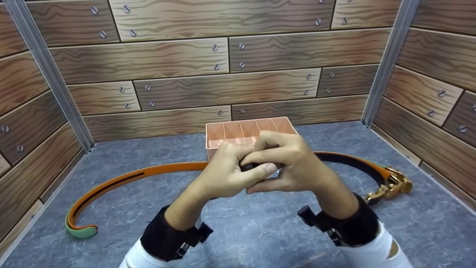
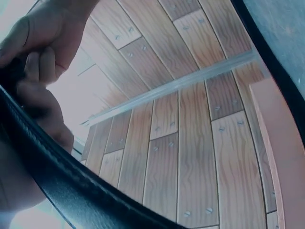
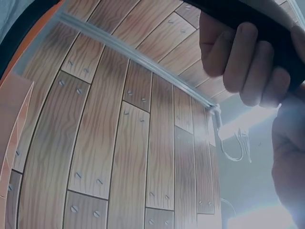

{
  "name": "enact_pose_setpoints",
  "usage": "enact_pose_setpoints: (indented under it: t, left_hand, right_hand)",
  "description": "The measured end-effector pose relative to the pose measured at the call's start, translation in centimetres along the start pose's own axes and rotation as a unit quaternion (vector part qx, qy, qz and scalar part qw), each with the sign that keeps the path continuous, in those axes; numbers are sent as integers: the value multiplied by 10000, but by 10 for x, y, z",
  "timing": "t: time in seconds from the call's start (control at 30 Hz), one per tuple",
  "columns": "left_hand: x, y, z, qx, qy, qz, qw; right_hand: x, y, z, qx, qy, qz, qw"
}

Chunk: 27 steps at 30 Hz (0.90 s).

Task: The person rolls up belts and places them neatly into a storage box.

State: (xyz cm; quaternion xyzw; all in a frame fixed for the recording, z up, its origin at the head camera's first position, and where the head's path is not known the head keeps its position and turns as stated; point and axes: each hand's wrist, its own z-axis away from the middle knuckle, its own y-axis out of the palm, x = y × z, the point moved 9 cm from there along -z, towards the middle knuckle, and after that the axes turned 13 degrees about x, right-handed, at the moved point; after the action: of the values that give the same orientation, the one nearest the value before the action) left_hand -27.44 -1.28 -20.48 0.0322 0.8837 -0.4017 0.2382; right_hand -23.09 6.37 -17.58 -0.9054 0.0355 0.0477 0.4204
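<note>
My left hand (image 1: 227,171) and right hand (image 1: 297,162) meet in front of the head camera, their fingers curled and overlapping. Between them they grip a black leather belt (image 2: 86,176), of which only a dark bit shows in the head view. Its stitched strap sweeps close past the left wrist camera. In the right wrist view, curled fingers wrap the same dark strap (image 3: 281,47). Most of the held part is hidden by the fingers.
Behind the hands stands a pink divided box (image 1: 215,141). An orange belt length with a green tip (image 1: 83,232) curves out at left. At right, a black and orange length ends in gold buckles (image 1: 396,184). Wood-patterned walls (image 1: 178,59) enclose the grey marbled table (image 1: 238,238).
</note>
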Motion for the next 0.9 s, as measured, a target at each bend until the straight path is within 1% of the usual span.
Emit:
enact_pose_setpoints:
  t: [0.03, 0.1, 0.13, 0.2, 0.23, 0.27, 0.3, 0.33, 0.4, 0.47, 0.5, 0.57, 0.63, 0.67, 0.7, 0.77, 0.83, 0.9]
  left_hand:
    - [2, -1, 0, -51, -102, -133, 9998]
    - [5, -3, 1, -236, -335, -591, 9974]
    - [6, -4, 1, -349, -457, -853, 9947]
    - [7, -7, 3, -566, -671, -1357, 9869]
    - [7, -8, 3, -645, -737, -1537, 9833]
    - [6, -8, 4, -685, -744, -1623, 9815]
    - [5, -8, 4, -663, -683, -1567, 9831]
    - [3, -7, 3, -596, -564, -1424, 9864]
    - [0, -5, 3, -404, -242, -1039, 9935]
    - [-4, -3, 2, -168, 107, -573, 9982]
    - [-6, -2, 2, -86, 239, -384, 9989]
    - [-8, -1, 2, -22, 417, -179, 9990]
    - [-9, -1, 2, -36, 460, -106, 9989]
    - [-9, -1, 2, -84, 430, -141, 9989]
    - [-8, -1, 2, -158, 362, -275, 9988]
    - [-5, -3, 2, -336, 92, -729, 9967]
    - [-2, -5, 3, -499, -329, -1262, 9902]
    - [1, -7, 5, -569, -737, -1750, 9802]
  right_hand:
    - [-1, 2, 0, 102, 92, 4, 9999]
    - [-1, 7, -1, 347, 285, 179, 9988]
    - [-1, 10, -1, 457, 364, 329, 9978]
    - [2, 13, -2, 578, 432, 688, 9950]
    - [4, 13, -2, 592, 424, 880, 9935]
    - [6, 13, -2, 556, 366, 1045, 9923]
    - [8, 12, -3, 486, 312, 1118, 9921]
    - [9, 10, -3, 384, 244, 1106, 9928]
    - [9, 5, -2, 112, 104, 942, 9954]
    - [8, 0, -1, -140, 12, 709, 9974]
    - [6, -3, -1, -252, -16, 527, 9983]
    - [4, -6, 0, -410, -71, 256, 9988]
    - [3, -6, 0, -358, -74, 97, 9993]
    - [3, -4, 0, -269, -57, 34, 9996]
    - [3, -2, -1, -138, -24, 23, 9999]
    - [5, 4, -2, 226, 142, 230, 9994]
    - [8, 11, -2, 576, 280, 726, 9953]
    - [13, 15, -3, 769, 345, 1265, 9884]
